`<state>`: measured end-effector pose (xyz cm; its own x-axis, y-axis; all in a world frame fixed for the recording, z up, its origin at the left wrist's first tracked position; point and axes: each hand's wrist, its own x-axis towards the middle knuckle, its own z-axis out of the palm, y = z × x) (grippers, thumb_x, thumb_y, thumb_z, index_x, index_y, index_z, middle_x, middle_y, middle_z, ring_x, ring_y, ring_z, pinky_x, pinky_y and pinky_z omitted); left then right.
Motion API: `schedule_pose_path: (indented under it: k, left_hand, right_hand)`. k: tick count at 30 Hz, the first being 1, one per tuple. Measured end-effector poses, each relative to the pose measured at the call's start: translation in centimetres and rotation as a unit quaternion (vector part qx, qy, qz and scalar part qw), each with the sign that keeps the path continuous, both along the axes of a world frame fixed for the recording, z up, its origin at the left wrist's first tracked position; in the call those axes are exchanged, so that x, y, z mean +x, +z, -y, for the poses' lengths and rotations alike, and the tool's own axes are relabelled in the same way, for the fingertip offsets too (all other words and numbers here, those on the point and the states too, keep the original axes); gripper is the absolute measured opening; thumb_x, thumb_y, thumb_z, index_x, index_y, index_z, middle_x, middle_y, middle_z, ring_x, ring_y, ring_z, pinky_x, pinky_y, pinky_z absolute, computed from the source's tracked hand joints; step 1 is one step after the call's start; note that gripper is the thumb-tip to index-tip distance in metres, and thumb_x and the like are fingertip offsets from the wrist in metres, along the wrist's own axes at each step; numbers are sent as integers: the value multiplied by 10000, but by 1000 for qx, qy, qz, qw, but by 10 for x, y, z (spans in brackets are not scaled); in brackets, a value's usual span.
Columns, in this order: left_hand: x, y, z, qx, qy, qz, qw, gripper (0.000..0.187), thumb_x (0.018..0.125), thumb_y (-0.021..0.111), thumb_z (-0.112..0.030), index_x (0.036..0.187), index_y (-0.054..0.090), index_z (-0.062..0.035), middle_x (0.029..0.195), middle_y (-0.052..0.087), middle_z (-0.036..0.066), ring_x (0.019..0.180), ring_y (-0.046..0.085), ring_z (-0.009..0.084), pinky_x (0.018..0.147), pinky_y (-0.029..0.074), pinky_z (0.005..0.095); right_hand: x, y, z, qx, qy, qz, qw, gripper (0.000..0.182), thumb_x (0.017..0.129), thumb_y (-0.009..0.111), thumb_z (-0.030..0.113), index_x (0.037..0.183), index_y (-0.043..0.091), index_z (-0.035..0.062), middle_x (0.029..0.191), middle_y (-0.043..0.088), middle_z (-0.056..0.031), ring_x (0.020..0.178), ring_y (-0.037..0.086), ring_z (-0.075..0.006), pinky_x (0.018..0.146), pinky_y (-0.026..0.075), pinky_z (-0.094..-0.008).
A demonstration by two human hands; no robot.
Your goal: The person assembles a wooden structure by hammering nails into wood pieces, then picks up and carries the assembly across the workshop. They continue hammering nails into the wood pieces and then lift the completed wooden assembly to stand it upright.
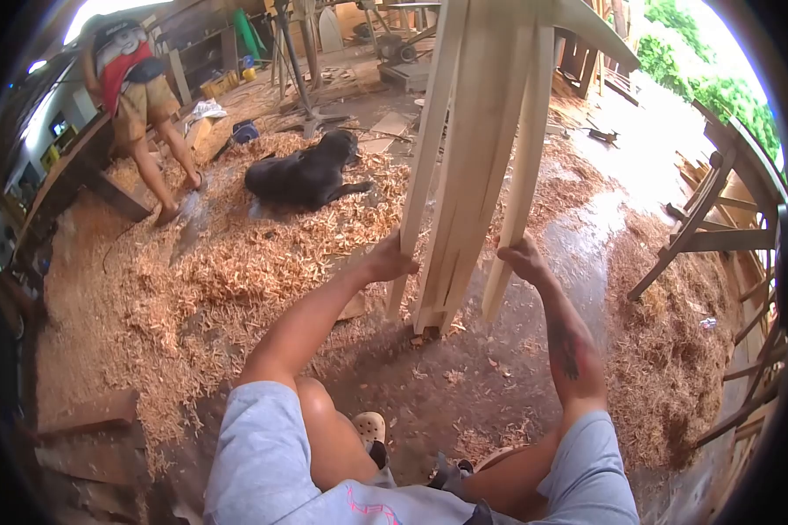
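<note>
A tall, pale wooden frame stands in front of me, with a broad middle board and a narrow slat on either side. My left hand is closed around the lower part of the left slat. On the other side, my right hand grips the right slat at about the same height. Both slats' lower ends hang apart from the middle board. A curved wooden arm juts out at the upper right. The frame's top is cut off by the view.
Wood shavings cover much of the floor. A black dog lies in them to the left. Beyond it, another person stands by a bench. Wooden chair-like frames stand at the right, beside a heap of shavings.
</note>
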<state>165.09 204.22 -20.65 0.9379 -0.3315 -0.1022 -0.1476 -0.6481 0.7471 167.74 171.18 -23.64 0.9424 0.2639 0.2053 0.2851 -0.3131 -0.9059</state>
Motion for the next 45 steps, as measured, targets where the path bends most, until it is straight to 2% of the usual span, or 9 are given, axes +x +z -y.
schedule_pose_path:
  k: [3,5,9,11,13,15,16,39,45]
  left_hand:
    - [0,1,3,-3,4,-24,1000,852,742,721,-171,1456,293,8,1257,566,207,1166,566,298,1009,462,373]
    - [-2,2,5,4,-12,42,999,853,754,713,-213,1453,280,15,1075,623,168,1026,616,258,918,499,372]
    - [6,-11,2,18,-20,53,998,828,746,718,-195,1431,302,10,1068,610,148,1039,608,253,923,498,379]
    - [9,-13,-1,47,-23,40,998,828,731,713,-177,1436,317,6,1217,576,201,1133,584,300,974,483,383]
    - [10,-13,-2,71,-27,22,997,785,734,714,-174,1400,344,15,1164,583,169,1082,595,277,947,489,376]
    - [5,-15,-5,3,-8,59,998,396,736,709,-143,1060,529,-2,922,599,82,889,592,160,783,502,342]
    - [7,-20,-7,-32,7,50,998,369,730,722,-144,1033,554,-17,881,608,59,862,603,159,787,508,344]
    - [8,-26,-26,-35,-1,47,998,482,723,730,-112,1113,467,-6,907,584,58,878,585,157,784,519,336]
    - [6,-27,-29,-66,1,43,997,449,723,739,-118,1083,496,-3,913,596,57,890,597,168,795,521,334]
  right_hand:
    - [-1,-4,2,6,-14,12,1000,232,732,660,103,947,597,44,813,577,-24,776,579,-142,696,485,-321]
    - [-4,-5,7,49,-9,20,999,235,728,664,109,942,596,42,809,576,-26,773,578,-147,696,486,-323]
    - [-9,-1,6,30,1,15,999,246,733,665,113,955,588,39,824,566,-37,784,579,-164,708,489,-338]
    - [-7,-4,5,70,14,17,997,263,734,670,119,968,586,34,838,564,-49,799,582,-172,716,491,-344]
    - [-3,-4,6,-21,3,-1,1000,312,737,680,132,1008,577,18,915,568,-93,851,589,-202,742,494,-366]
    - [-5,1,4,-60,-12,-11,998,337,741,681,141,1028,571,2,986,562,-135,894,590,-239,761,496,-391]
    - [-8,6,3,-63,-7,0,998,336,746,675,142,1032,570,0,981,562,-136,890,592,-249,761,496,-398]
    - [-6,24,-21,-112,-28,27,993,292,762,652,108,1014,534,18,902,582,-139,877,604,-261,755,496,-410]
    - [-5,21,-23,-106,-34,42,993,267,752,676,137,980,599,20,844,583,-88,828,587,-206,730,486,-369]
